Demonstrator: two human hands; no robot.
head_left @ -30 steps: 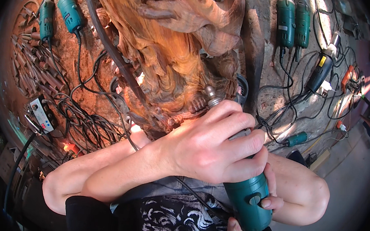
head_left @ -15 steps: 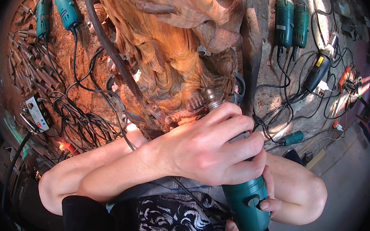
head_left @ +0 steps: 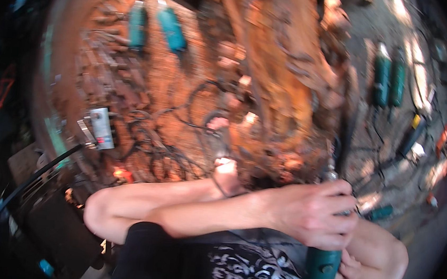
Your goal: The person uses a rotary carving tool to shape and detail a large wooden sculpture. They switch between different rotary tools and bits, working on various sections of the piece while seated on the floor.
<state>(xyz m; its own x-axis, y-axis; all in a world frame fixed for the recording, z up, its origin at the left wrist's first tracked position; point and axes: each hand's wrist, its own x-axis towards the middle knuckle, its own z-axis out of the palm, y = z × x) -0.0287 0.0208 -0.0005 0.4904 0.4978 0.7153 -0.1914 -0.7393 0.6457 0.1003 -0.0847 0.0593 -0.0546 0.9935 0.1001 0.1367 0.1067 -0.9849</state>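
A green electric die grinder (head_left: 320, 278) stands nearly upright in front of me, with its metal nose pointing away. My left hand (head_left: 310, 213) reaches across from the left, its fingers wrapped round the upper part of the grinder. Lower down, my right hand (head_left: 349, 271) grips the right side of the green body, partly hidden behind it. Beyond them rises a large orange-brown wood carving (head_left: 286, 86) with flowing folds. The grinder's tip is by the carving's lower right edge; blur hides whether they touch.
Two green grinders (head_left: 138, 26) lie far left, beside a spread of rod-shaped tools (head_left: 115, 71). A white control box (head_left: 102, 128) and tangled black cables (head_left: 163, 158) sit nearer. On the right are more green grinders (head_left: 381, 81) and a black tool (head_left: 412, 136). My bent legs frame the near side.
The view has swung left and blurred, so the surroundings appear shifted right. Both hands keep hold of the die grinder, which now looks more upright, its tip farther right along the carving's base.
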